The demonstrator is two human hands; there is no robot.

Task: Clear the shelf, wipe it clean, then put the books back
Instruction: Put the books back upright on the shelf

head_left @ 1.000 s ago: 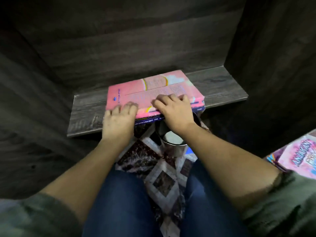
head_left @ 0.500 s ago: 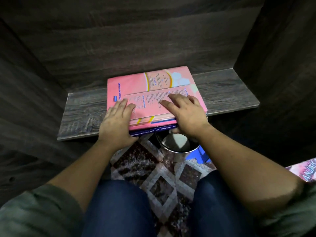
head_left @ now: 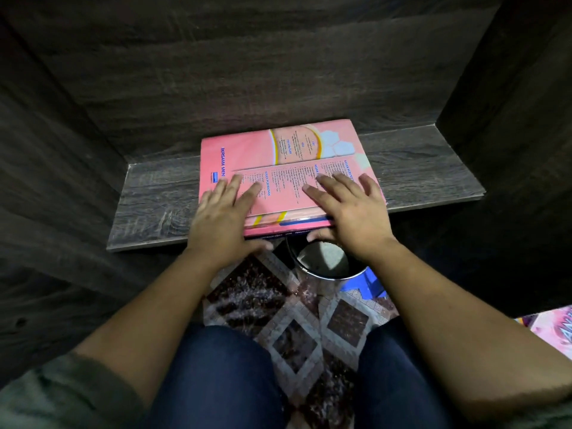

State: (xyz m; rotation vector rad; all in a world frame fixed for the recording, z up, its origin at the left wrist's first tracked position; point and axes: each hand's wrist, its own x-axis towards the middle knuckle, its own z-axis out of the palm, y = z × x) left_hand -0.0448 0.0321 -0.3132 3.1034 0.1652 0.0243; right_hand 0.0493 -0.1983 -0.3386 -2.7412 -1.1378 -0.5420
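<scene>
A stack of pink books lies flat on the dark wooden shelf, its front edge sticking out a little past the shelf's front. My left hand rests flat on the top cover at the stack's front left, fingers straight. My right hand presses flat on the front right of the cover, its thumb against the stack's front edge. A darker book shows at the bottom of the stack.
Dark wood panels wall in the shelf at the back and both sides. Below the shelf front stand a shiny metal pot and a blue object on a patterned rug. Another pink book lies at the right edge.
The stack has slid farther back onto the shelf. Both hands went from curling over its front edge to lying flat on the cover.
</scene>
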